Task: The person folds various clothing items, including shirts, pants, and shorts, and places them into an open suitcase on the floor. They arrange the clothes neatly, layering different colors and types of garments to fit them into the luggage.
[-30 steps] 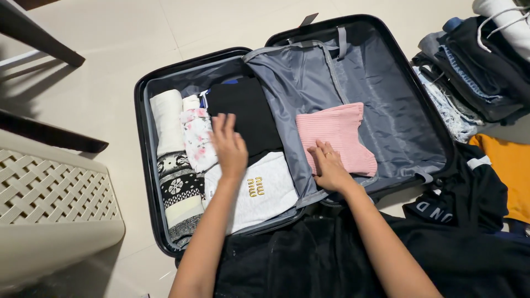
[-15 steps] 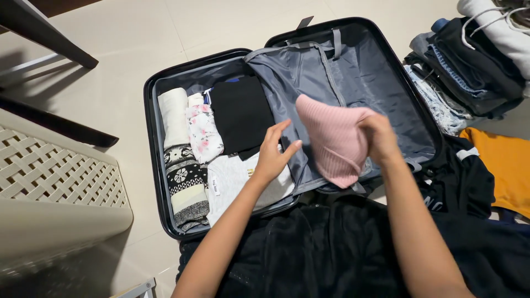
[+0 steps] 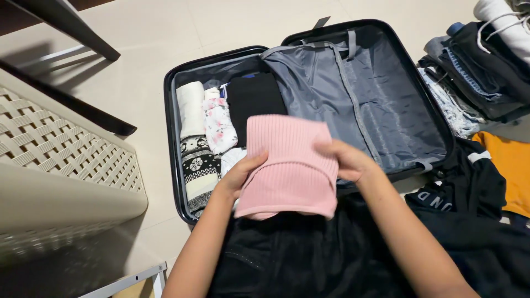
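Note:
A folded pink ribbed garment is held up between both hands above the near edge of an open black suitcase. My left hand grips its left side and my right hand grips its right side. In the suitcase's left half lie a rolled cream garment, a patterned black-and-white roll, a floral roll and a folded black garment. The grey-lined right half holds nothing I can see. The pink garment hides a white top beneath it.
A stack of dark folded clothes sits at the far right, with an orange garment and black clothes nearer. A beige lattice plastic chair stands at the left on the pale tiled floor.
The pink garment was lifted off the suitcase's grey lining by my right hand and carried left; my left hand left the packed clothes and now grips it too.

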